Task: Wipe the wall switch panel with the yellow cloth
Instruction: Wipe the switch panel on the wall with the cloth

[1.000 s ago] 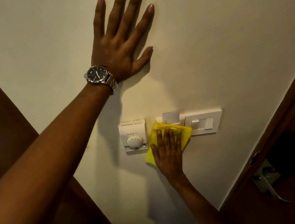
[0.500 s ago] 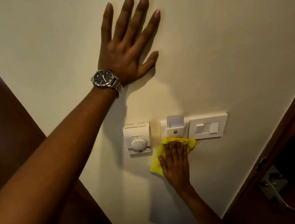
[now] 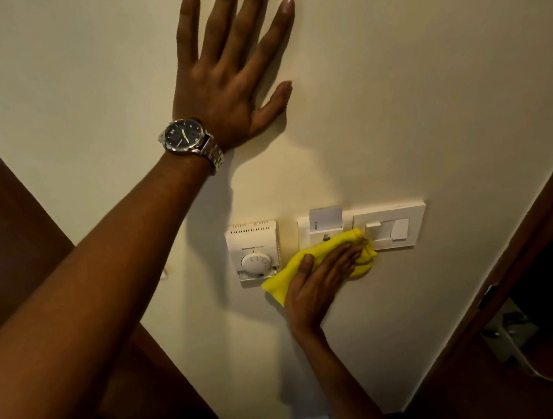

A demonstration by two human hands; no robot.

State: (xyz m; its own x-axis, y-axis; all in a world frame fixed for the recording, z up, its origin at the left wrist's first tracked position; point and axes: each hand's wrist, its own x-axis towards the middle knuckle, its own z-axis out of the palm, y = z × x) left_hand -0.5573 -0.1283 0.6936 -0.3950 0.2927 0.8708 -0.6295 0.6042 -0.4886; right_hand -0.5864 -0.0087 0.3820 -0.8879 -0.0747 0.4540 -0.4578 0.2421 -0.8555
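The left hand lies flat on the cream wall, fingers spread wide and holding nothing; two fingertips are cut off by the top edge of the view, and a steel wristwatch sits on the wrist. The right hand is flattened, fingers together and angled up to the right, pressing the yellow cloth against the wall at the lower edge of the wall switch panel. The cloth covers the panel's lower left corner and the bottom of the key card holder, reaching left just beside the thermostat. Both forearms rise from the bottom of the view. A door handle at lower right is dim.
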